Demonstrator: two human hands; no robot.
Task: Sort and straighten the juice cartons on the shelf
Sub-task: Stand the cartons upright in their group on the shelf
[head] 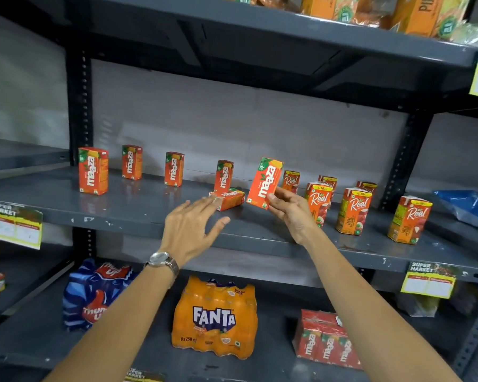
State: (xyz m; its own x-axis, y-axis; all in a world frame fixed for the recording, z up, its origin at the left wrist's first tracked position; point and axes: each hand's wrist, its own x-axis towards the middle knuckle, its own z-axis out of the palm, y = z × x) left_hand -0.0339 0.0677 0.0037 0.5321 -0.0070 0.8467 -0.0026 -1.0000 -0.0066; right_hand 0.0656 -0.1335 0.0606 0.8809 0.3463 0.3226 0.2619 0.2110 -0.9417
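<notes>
With the right hand (289, 213) pinching a tilted orange Maaza carton (265, 183) above the grey metal shelf (138, 213), the spread-fingered left hand (189, 230) should right the toppled carton (227, 199) squarely

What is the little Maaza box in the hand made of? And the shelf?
The held Maaza carton looks like coated paperboard: sharp folded edges, flat printed faces, slight sheen. The shelf looks like grey painted metal: thin and rigid, faint carton reflections, pale chips on its front edge.

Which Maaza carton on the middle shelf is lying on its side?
The Maaza carton just beyond the left hand; the other shelved ones stand upright.
</notes>
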